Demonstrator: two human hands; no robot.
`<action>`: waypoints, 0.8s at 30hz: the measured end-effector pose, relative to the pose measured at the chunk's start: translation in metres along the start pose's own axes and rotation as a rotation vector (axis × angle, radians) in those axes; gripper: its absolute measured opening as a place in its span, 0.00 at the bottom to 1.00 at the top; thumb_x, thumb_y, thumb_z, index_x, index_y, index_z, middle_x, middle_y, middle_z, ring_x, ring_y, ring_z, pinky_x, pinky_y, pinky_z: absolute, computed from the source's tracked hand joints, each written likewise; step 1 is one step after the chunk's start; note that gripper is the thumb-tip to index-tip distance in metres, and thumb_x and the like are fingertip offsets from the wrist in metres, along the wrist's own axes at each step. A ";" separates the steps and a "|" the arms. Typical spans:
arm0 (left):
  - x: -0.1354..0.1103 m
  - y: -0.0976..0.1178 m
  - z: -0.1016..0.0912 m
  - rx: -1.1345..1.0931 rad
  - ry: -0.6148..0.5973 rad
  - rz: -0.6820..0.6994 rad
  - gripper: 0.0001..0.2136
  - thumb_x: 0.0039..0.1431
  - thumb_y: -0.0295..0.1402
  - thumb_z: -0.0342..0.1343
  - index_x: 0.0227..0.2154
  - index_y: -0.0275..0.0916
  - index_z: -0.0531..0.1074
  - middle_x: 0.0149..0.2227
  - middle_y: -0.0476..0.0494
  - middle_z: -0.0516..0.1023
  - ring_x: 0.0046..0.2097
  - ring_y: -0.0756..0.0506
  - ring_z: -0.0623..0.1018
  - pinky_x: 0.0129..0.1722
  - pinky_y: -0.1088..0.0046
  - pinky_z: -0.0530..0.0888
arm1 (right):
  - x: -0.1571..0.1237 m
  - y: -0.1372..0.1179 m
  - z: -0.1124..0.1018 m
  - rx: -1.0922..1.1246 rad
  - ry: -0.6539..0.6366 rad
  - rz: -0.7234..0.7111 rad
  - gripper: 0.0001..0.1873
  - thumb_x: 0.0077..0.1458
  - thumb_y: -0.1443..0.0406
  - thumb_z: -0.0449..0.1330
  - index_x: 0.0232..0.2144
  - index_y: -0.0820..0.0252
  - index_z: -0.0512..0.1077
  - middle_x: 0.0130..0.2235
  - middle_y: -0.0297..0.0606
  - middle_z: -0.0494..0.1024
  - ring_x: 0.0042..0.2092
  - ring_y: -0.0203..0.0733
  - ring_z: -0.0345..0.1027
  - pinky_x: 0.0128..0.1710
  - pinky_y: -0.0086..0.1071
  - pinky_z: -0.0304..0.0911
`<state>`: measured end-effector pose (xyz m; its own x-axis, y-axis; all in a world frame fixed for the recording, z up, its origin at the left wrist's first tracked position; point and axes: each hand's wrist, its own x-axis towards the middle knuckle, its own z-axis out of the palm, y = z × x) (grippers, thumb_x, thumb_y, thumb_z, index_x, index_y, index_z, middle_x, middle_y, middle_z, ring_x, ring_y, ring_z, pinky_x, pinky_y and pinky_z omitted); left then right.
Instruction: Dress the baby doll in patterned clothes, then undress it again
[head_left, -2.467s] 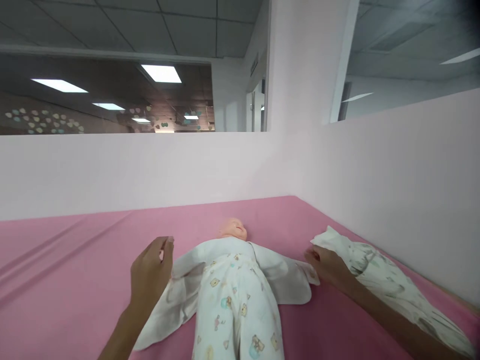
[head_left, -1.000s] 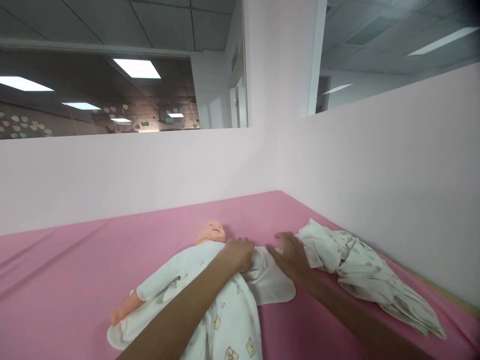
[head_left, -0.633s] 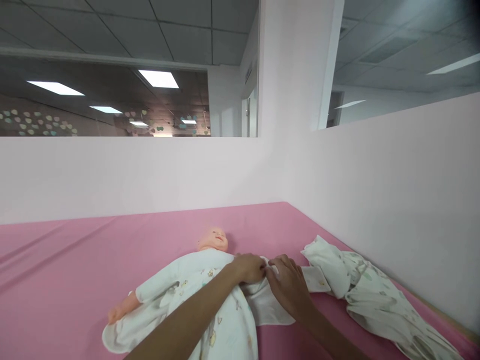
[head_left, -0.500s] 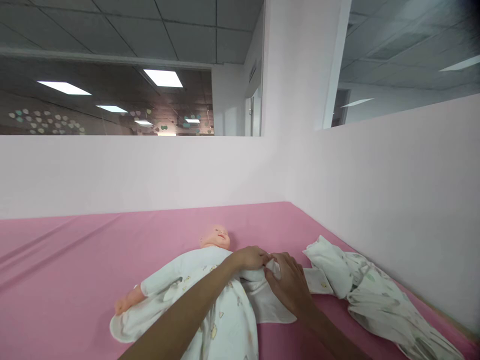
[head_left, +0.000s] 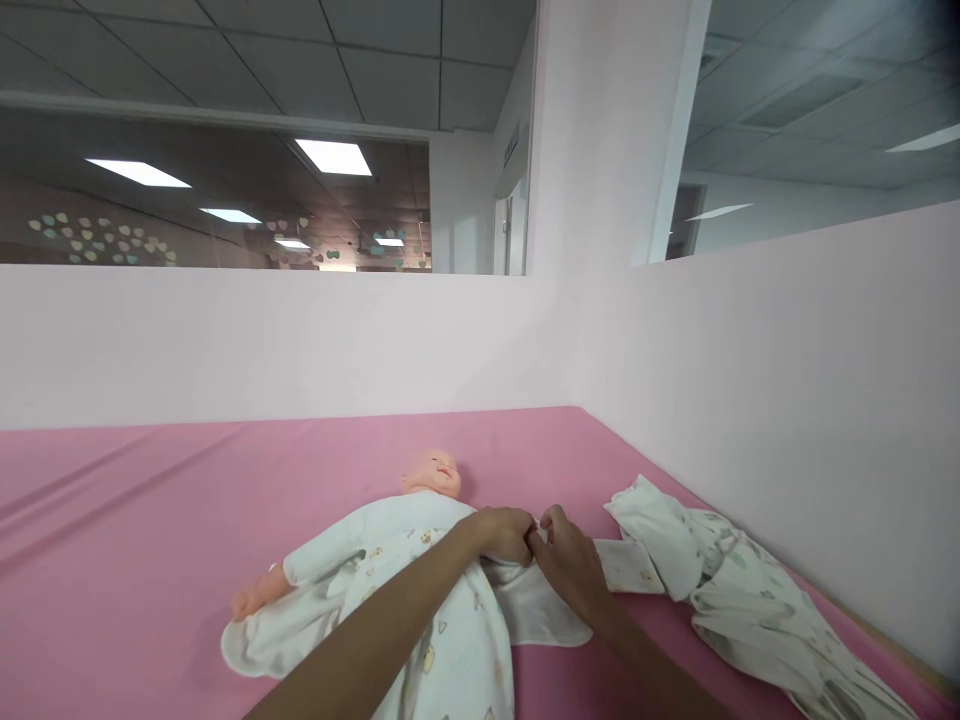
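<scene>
L hand & R hand pinch white sleeve, prob. so it won't slip. From them, doll's head at 10 o'clock, clothes pile at 3.

Two bare forearms, slim and smooth, narrow toward the wrists: the left forearm at bottom centre, more of it visible, and the right forearm at lower right. The left hand and right hand, below centre, are bare, with slender fingers; nails are too small to make out.
</scene>
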<state>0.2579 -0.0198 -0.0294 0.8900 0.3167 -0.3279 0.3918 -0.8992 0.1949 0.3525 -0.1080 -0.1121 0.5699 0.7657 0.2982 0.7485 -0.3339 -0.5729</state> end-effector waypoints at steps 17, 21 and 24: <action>-0.006 -0.006 -0.007 0.004 0.000 -0.027 0.24 0.42 0.47 0.58 0.45 0.49 0.72 0.50 0.45 0.75 0.50 0.35 0.74 0.43 0.59 0.72 | 0.009 0.043 -0.023 -0.037 -0.159 -0.038 0.05 0.51 0.69 0.48 0.31 0.56 0.60 0.29 0.32 0.70 0.32 0.40 0.64 0.29 0.30 0.49; -0.005 -0.014 -0.013 -0.046 -0.027 -0.036 0.28 0.38 0.48 0.59 0.46 0.49 0.71 0.51 0.46 0.74 0.49 0.38 0.74 0.40 0.64 0.73 | 0.018 0.055 -0.029 0.211 -0.317 -0.017 0.03 0.48 0.69 0.49 0.28 0.56 0.59 0.25 0.29 0.66 0.27 0.35 0.61 0.26 0.28 0.51; -0.003 -0.018 -0.015 -0.072 -0.041 -0.042 0.28 0.37 0.48 0.59 0.46 0.48 0.72 0.50 0.45 0.75 0.47 0.38 0.75 0.38 0.66 0.73 | 0.022 0.063 -0.034 0.400 -0.441 0.004 0.04 0.46 0.69 0.50 0.27 0.56 0.58 0.22 0.26 0.63 0.23 0.32 0.59 0.23 0.27 0.51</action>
<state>0.2515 -0.0005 -0.0177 0.8629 0.3394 -0.3745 0.4454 -0.8609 0.2459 0.4234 -0.1309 -0.1159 0.3132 0.9497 -0.0010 0.5116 -0.1696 -0.8423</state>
